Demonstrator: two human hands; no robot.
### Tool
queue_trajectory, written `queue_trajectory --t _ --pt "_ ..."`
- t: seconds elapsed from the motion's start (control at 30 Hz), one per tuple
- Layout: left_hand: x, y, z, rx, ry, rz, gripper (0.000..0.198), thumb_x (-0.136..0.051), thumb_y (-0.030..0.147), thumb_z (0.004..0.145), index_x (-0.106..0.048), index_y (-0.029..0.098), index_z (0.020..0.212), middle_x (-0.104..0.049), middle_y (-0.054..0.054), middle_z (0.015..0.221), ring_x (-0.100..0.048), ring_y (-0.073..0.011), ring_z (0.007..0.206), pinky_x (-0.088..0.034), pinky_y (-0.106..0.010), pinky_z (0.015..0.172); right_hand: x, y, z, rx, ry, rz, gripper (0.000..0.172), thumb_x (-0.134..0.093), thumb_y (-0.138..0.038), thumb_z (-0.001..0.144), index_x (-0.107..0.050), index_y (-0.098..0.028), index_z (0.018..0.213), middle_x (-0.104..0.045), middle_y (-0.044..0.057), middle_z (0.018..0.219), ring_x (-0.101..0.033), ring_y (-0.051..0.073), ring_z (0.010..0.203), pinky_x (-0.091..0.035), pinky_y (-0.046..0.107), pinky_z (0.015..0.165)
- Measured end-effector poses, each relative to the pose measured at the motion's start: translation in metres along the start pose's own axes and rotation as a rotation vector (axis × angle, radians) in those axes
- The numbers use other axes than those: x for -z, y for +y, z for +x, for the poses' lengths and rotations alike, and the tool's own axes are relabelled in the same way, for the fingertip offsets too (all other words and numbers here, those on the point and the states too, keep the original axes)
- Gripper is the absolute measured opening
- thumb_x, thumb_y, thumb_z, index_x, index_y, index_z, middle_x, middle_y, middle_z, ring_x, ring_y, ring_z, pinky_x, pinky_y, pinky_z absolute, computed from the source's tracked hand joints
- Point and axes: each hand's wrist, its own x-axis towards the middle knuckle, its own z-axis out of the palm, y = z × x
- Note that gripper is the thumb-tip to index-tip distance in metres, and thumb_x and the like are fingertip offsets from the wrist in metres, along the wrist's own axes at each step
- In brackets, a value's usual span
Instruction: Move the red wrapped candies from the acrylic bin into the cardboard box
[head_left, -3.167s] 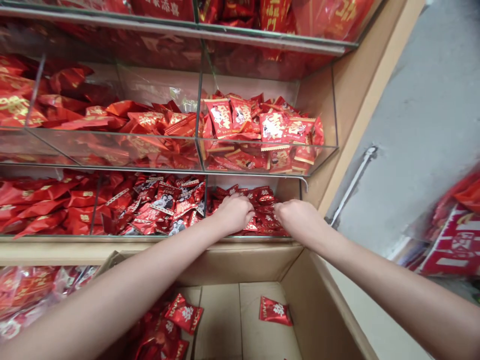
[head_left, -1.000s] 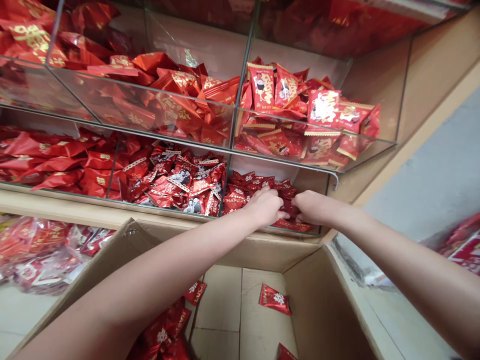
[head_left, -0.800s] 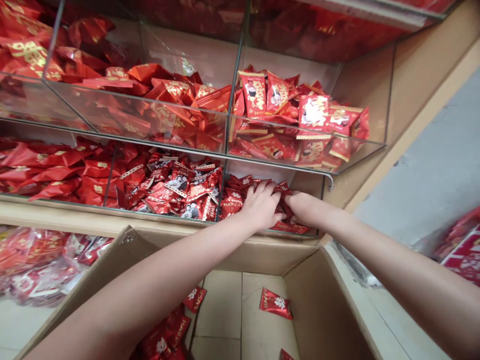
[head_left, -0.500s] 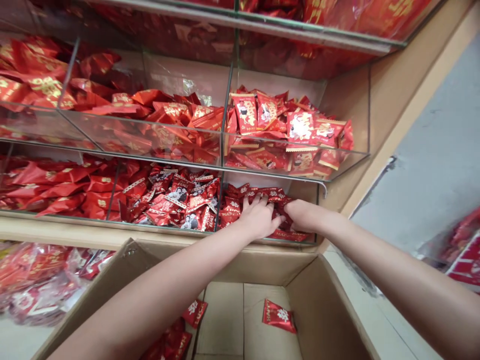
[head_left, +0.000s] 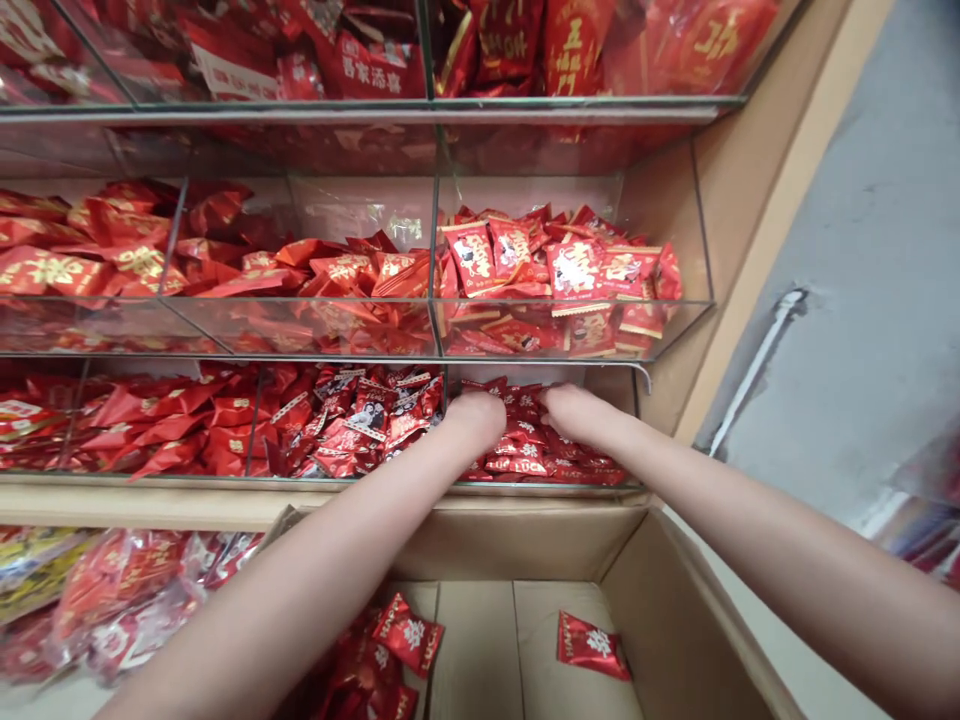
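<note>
Both hands are inside the lower right compartment, among small red candy packets (head_left: 517,435) printed with white characters and "LUCK". My left hand (head_left: 480,415) is bent down at the compartment's left side, its fingers hidden behind the back of the hand. On the opposite side, my right hand (head_left: 571,412) has its fingers curled in against the packets; what they hold, if anything, is hidden. Below stands an open cardboard box (head_left: 517,540). One red packet (head_left: 591,645) lies on its floor, and several more packets (head_left: 409,635) are heaped at its left, partly behind my left forearm.
A clear divider separates packets with black-and-white figures (head_left: 371,410) on the left. Above runs a clear-fronted shelf (head_left: 337,325) of red packets. Bagged goods (head_left: 127,600) lie at lower left. A wooden side panel (head_left: 750,260) and grey wall (head_left: 840,280) bound the right.
My left hand, earlier spread flat over the packets, has shifted left and bent downward. My right hand has moved slightly left. The view has tilted up, showing more of the upper shelf.
</note>
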Motion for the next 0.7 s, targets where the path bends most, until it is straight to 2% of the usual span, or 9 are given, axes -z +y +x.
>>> queue_trajectory --t 0.17,0.27,0.33,0.43,0.5,0.57,0.7 --pt "0.004 0.002 -0.008 0.021 -0.059 0.044 0.03 -0.047 0.029 0.082 -0.049 0.013 0.106 -0.052 -0.008 0.105 -0.053 -0.0173 0.09 -0.046 -0.037 0.075 -0.007 0.003 0.006 -0.022 -0.035 0.043 0.023 -0.047 -0.014 0.072 -0.064 -0.009 0.087 -0.065 0.014 0.089 -0.06 0.02 0.082 -0.042 0.023 0.068" --pt "0.005 0.002 -0.011 0.032 -0.073 0.061 0.03 -0.047 0.029 0.081 -0.049 0.012 0.106 -0.052 -0.008 0.105 -0.053 -0.0173 0.09 -0.046 -0.036 0.075 -0.007 0.005 0.009 -0.051 0.0 0.046 0.024 -0.045 -0.014 0.073 -0.063 -0.008 0.088 -0.064 0.016 0.088 -0.06 0.021 0.082 -0.042 0.025 0.069" --pt "0.005 0.003 -0.011 0.036 -0.076 0.07 0.03 -0.047 0.029 0.081 -0.049 0.012 0.106 -0.053 -0.008 0.105 -0.054 -0.0173 0.09 -0.046 -0.036 0.075 -0.008 0.003 0.012 -0.049 0.07 0.058 0.028 -0.042 -0.018 0.077 -0.061 -0.008 0.096 -0.063 0.017 0.094 -0.058 0.022 0.087 -0.041 0.028 0.074" --pt "0.005 0.003 -0.012 0.028 -0.07 0.077 0.03 -0.047 0.029 0.082 -0.049 0.012 0.106 -0.053 -0.008 0.105 -0.053 -0.0174 0.09 -0.046 -0.037 0.076 -0.01 -0.005 0.019 0.105 0.222 0.134 0.036 -0.045 -0.03 0.078 -0.053 -0.015 0.11 -0.056 0.013 0.11 -0.05 0.022 0.102 -0.036 0.032 0.084" --pt "0.005 0.002 -0.013 0.018 -0.067 0.073 0.029 -0.047 0.029 0.082 -0.05 0.012 0.106 -0.053 -0.008 0.105 -0.053 -0.0173 0.09 -0.046 -0.037 0.076 -0.012 -0.012 0.025 0.212 0.261 0.176 0.038 -0.046 -0.034 0.078 -0.051 -0.018 0.112 -0.054 0.011 0.114 -0.046 0.021 0.106 -0.033 0.033 0.087" --pt "0.004 0.001 -0.014 0.012 -0.073 0.067 0.029 -0.047 0.029 0.082 -0.05 0.013 0.105 -0.053 -0.008 0.104 -0.054 -0.0169 0.089 -0.046 -0.036 0.075 -0.013 -0.018 0.03 0.223 0.203 0.18 0.034 -0.042 -0.032 0.081 -0.054 -0.017 0.108 -0.056 0.011 0.111 -0.048 0.02 0.103 -0.034 0.031 0.086" --pt "0.001 -0.001 -0.01 -0.006 -0.072 0.038 0.028 -0.047 0.029 0.082 -0.05 0.013 0.104 -0.054 -0.008 0.103 -0.054 -0.0165 0.088 -0.046 -0.035 0.074 -0.011 -0.023 0.035 0.08 0.031 0.201 0.029 -0.039 -0.029 0.082 -0.058 -0.014 0.098 -0.06 0.013 0.101 -0.056 0.017 0.089 -0.038 0.025 0.073"
